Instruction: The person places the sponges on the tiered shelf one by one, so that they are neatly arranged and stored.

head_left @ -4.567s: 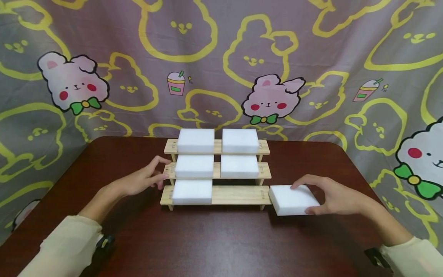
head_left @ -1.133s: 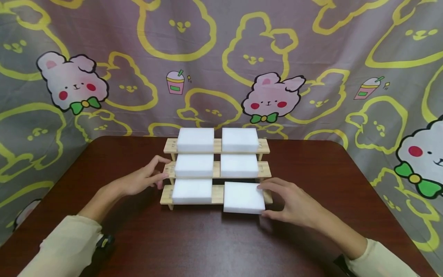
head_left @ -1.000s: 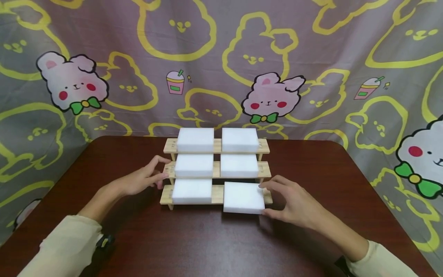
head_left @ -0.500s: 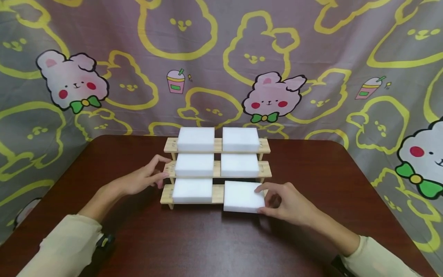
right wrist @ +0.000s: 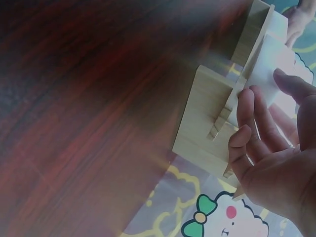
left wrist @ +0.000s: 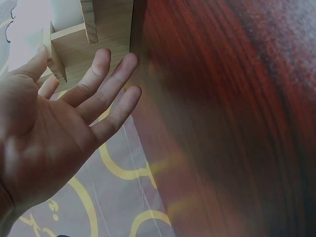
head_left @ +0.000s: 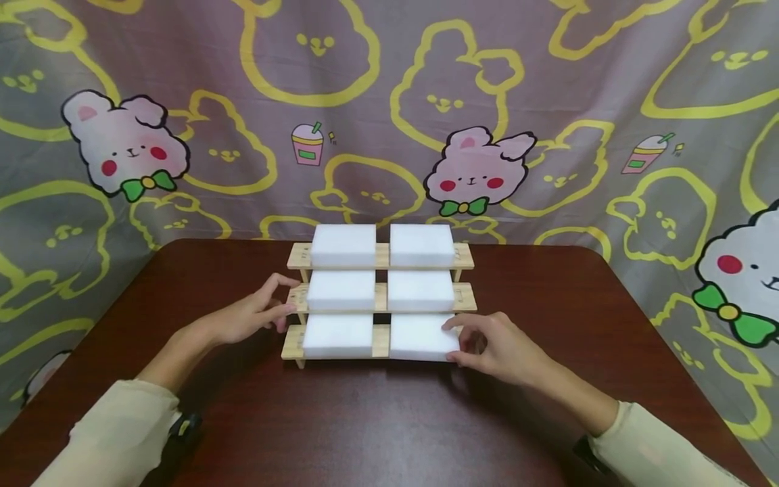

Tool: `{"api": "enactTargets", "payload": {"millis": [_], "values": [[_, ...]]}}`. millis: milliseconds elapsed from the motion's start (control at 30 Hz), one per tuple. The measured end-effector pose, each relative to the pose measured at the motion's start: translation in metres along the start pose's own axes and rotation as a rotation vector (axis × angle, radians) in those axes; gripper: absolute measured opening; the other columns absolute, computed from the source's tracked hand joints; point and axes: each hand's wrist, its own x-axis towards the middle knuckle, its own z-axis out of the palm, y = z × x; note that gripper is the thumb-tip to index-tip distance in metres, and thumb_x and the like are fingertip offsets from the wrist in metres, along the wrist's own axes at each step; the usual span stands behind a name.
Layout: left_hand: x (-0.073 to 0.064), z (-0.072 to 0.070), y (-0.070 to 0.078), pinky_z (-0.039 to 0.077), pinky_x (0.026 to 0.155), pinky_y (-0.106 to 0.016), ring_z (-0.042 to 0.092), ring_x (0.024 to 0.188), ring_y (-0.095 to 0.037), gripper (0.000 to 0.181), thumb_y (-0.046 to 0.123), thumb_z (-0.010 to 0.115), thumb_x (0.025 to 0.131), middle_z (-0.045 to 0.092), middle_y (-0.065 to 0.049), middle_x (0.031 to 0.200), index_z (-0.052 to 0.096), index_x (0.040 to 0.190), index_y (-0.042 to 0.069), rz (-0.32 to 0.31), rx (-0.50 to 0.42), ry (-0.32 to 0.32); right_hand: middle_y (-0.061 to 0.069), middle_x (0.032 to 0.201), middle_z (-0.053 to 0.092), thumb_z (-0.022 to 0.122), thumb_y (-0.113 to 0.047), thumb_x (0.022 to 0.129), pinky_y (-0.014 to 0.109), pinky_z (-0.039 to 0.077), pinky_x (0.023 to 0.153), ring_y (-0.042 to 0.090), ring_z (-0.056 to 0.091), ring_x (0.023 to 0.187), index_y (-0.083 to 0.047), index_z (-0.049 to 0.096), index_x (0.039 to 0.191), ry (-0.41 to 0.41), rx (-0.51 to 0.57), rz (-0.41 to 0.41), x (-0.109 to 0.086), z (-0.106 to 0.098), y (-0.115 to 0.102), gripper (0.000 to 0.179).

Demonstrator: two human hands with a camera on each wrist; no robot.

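Note:
A three-tier wooden display stand (head_left: 381,342) bears two white foam blocks on each tier. At the bottom tier's right end my right hand (head_left: 508,348) holds a white foam block (head_left: 418,333) by its right side, index finger on top and thumb at the front corner. That block lies across the board, its front slightly past the board's front edge. On the opposite side, my left hand (head_left: 246,316) pinches the middle tier's left end between thumb and index finger. In the left wrist view its other fingers (left wrist: 116,116) spread away from the wood.
Beneath the stand is a dark red-brown wooden table (head_left: 377,426). A grey curtain (head_left: 365,128) with yellow outlines and rabbit faces hangs behind the table's back edge. The upper foam blocks (head_left: 421,289) sit close behind and above my right hand.
My right hand has brought the foam block from right of the stand onto the bottom tier, lately shifting it back and slightly left. The left hand has kept its place.

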Motion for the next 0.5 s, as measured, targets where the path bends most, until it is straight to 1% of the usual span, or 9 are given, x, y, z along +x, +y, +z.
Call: {"api": "enactTargets", "payload": {"millis": [233, 500], "values": [[-0.0002, 0.0003, -0.0007, 0.049, 0.083, -0.047, 0.062, 0.085, -0.028, 0.049, 0.021, 0.050, 0.112, 0.061, -0.009, 0.083, 0.020, 0.147, 0.003, -0.004, 0.007, -0.001, -0.011, 0.077, 0.068, 0.085, -0.010, 0.087, 0.024, 0.051, 0.060, -0.001, 0.061, 0.063, -0.005, 0.070, 0.113, -0.011, 0.018, -0.007, 0.0033, -0.0019, -0.0002, 0.030], [0.0001, 0.0003, -0.0020, 0.049, 0.082, -0.046, 0.062, 0.085, -0.027, 0.049, 0.021, 0.050, 0.112, 0.061, -0.009, 0.083, 0.021, 0.148, 0.003, -0.003, 0.009, 0.002, -0.010, 0.077, 0.069, 0.086, -0.008, 0.086, 0.025, 0.052, 0.060, -0.001, 0.062, 0.063, -0.006, 0.071, 0.112, -0.008, 0.013, 0.008, 0.0046, -0.0014, 0.0003, 0.030]]}}
